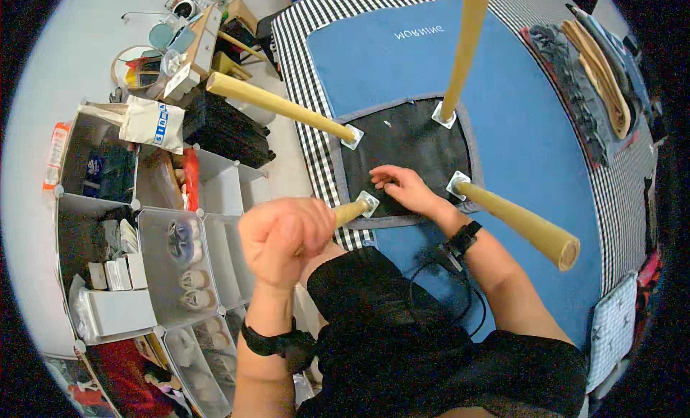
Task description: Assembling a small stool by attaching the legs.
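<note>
An upturned stool seat with a black fabric underside (402, 148) and grey edging lies on the bed in front of me. Round pale wooden legs rise from metal plates near its corners: a far-left leg (280, 109), a far-right leg (466, 55), a near-right leg (521, 222) and a near-left leg (351, 214). My left hand (284, 237) is closed around the near-left leg, hiding its upper end. Over the near part of the black underside is my right hand (406, 188), its fingers loosely bent and apart, holding nothing. Whether it touches the fabric I cannot tell.
Under the seat are a blue mat (532, 145) and a black-and-white checked sheet (320, 141). Folded clothes (593, 80) lie at the far right. Cube shelves (140, 209) with shoes and boxes stand left. A black cable (478, 314) hangs by my right wrist.
</note>
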`<action>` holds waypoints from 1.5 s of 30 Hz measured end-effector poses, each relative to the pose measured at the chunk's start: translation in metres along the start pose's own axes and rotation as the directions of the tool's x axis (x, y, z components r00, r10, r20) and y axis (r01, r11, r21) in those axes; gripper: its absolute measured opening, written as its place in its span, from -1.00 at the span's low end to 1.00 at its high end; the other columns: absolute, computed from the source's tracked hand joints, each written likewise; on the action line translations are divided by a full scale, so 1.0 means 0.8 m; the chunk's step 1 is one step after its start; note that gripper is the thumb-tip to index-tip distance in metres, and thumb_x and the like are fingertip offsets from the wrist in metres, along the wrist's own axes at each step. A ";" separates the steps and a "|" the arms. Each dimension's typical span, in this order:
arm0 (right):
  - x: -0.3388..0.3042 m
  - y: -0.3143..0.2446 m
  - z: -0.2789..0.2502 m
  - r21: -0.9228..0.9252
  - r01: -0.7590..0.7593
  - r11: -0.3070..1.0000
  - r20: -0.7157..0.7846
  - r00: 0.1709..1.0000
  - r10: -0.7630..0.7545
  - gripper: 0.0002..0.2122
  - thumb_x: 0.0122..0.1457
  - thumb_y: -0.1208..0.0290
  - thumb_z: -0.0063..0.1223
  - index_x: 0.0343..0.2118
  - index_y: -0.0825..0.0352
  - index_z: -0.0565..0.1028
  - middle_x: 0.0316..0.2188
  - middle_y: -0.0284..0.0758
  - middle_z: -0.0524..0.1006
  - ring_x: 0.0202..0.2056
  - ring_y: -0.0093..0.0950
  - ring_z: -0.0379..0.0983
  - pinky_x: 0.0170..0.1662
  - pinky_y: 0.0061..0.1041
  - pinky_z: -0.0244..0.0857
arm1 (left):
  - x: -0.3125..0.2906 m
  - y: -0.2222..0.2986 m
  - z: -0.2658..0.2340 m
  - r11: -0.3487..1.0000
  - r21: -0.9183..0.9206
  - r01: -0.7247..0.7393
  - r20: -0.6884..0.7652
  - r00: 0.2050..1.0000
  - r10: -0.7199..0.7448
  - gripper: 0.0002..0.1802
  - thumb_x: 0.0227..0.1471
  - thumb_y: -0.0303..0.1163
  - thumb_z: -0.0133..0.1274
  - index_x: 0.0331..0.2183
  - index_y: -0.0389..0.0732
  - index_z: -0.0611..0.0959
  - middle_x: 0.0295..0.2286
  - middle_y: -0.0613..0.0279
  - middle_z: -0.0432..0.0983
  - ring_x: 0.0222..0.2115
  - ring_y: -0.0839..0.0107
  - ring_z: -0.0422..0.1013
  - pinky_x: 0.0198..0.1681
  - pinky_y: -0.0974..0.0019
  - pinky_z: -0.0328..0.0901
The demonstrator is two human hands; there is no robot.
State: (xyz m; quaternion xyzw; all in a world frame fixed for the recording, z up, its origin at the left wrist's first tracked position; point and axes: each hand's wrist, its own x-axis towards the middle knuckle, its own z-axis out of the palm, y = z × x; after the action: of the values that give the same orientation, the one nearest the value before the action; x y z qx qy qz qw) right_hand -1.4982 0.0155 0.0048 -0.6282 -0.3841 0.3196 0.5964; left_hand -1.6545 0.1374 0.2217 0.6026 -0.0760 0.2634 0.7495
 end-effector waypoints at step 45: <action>0.054 -0.173 0.068 -0.054 0.159 0.986 0.472 0.874 -0.115 -0.82 -0.10 0.33 0.08 -0.51 0.33 0.40 -0.63 -0.41 0.39 -0.52 -0.59 0.29 -0.40 -0.53 0.23 | 0.022 0.022 -0.001 0.983 0.173 0.057 -0.127 0.991 -0.035 -0.68 0.09 -0.21 -0.17 -0.47 -0.30 0.44 -0.63 0.23 0.34 -0.59 0.47 0.29 -0.48 0.43 0.20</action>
State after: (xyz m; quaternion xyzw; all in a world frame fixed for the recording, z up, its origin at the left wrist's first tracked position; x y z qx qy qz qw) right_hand -1.5375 0.0791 0.1406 -0.5303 -0.5740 0.4007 0.4782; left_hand -1.6480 0.1457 0.2443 0.6509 0.0080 0.2883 0.7023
